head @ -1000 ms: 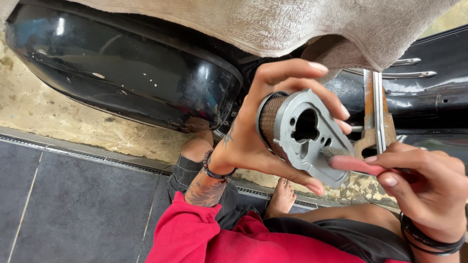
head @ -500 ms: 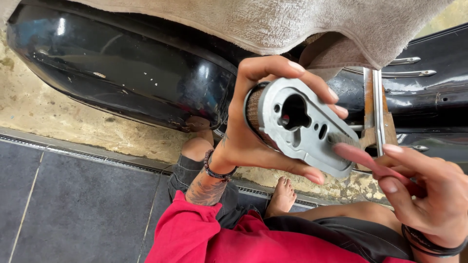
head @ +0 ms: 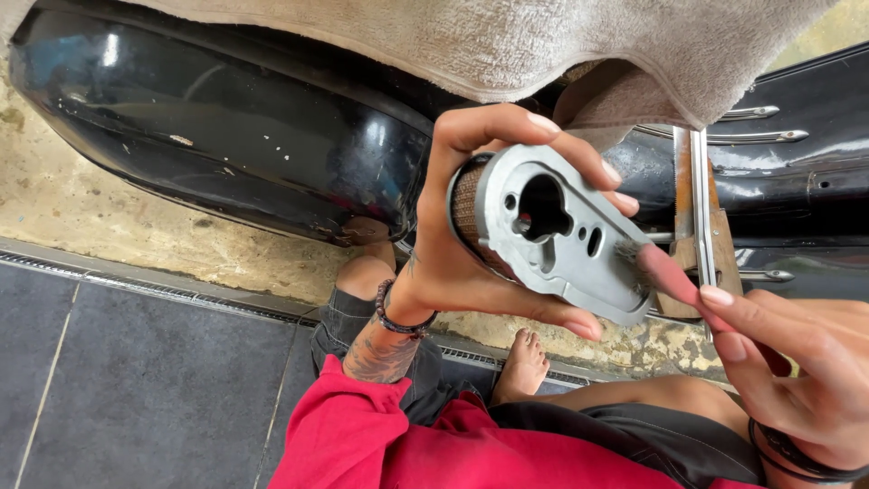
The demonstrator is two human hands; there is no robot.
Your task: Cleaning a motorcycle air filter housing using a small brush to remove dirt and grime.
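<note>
My left hand (head: 466,244) grips a grey metal air filter (head: 557,231) with a keyhole-shaped opening in its flat plate and brown pleated paper behind it. It is held up in front of a black motorcycle body (head: 226,136). My right hand (head: 797,362) holds a small pink-handled brush (head: 674,281) whose tip touches the lower right corner of the filter plate. A dark bracelet sits on each wrist.
A beige towel (head: 507,45) drapes over the motorcycle's top. Chrome trim strips (head: 760,136) run along the black panel at right. Below lie a rough concrete strip (head: 109,226), a drain grate and grey floor tiles (head: 136,398). My red sleeve, bent knee and bare foot (head: 525,362) are under the hands.
My left hand has turned the filter so its flat plate faces me more squarely. My right hand has shifted slightly right and down, the brush staying at the plate's lower corner.
</note>
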